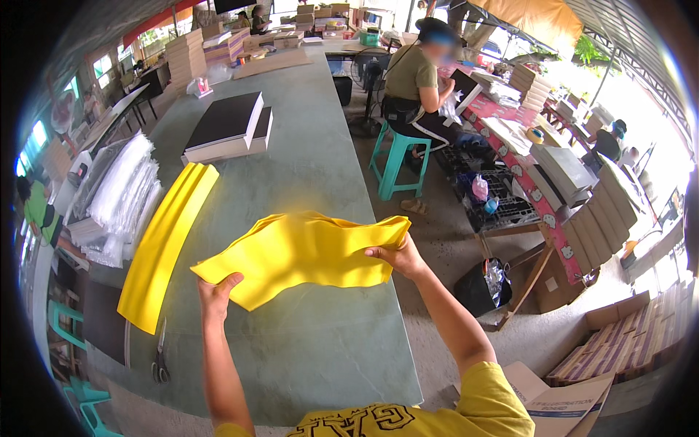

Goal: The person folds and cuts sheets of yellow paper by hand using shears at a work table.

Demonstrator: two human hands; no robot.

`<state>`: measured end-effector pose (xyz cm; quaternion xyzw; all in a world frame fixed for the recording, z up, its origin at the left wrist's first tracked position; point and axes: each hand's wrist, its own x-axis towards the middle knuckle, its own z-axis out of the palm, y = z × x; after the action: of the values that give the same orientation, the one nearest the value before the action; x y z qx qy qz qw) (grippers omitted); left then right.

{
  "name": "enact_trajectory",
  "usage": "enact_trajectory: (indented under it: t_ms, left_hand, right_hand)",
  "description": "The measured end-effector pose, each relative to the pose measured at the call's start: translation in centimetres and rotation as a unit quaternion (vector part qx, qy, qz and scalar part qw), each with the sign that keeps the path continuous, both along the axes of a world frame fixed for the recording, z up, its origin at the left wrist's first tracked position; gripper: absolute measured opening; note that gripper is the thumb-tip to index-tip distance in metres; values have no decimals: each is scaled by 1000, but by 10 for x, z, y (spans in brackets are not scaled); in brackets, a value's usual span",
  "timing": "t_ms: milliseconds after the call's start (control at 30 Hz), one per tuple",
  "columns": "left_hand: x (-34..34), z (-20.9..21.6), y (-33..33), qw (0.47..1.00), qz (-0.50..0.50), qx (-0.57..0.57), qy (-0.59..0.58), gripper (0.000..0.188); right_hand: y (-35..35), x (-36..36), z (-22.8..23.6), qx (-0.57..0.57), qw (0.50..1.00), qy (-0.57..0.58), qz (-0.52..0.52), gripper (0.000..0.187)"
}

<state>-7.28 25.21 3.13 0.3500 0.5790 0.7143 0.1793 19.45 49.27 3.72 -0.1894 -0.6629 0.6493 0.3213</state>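
Between my two hands a stack of yellow sheets (306,255) is held above the green table, bent into a wave. My left hand (217,293) grips its left end, thumb on top. At the opposite end my right hand (399,256) has closed on the sheets, thumb also on top; the fingers beneath are hidden. To the left lies a second long yellow stack of sheets (169,244), slightly curled. Dark-handled scissors (161,358) rest near that stack's lower end.
Clear plastic-wrapped packs (120,197) lie along the table's left edge. Farther up are black-topped stacks (229,124). A person (415,80) sits on a teal stool (399,160) to the right, beside a pink-covered table (510,156). A black bin (482,288) stands on the floor.
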Motion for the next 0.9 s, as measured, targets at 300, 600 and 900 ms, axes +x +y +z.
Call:
enact_trajectory:
  t_ms: [300, 600, 900]
  left_hand:
    - [-18, -7, 2, 999, -15, -30, 10, 28]
    - [-11, -50, 11, 989, -63, -87, -101, 33]
    - [-38, -102, 22, 961, 97, -259, -16, 22]
  right_hand:
    - [7, -4, -34, -20, 999, 46, -11, 29]
    - [7, -26, -80, 18, 999, -37, 22, 25]
    - [23, -19, -110, -151, 949, -274, -35, 25]
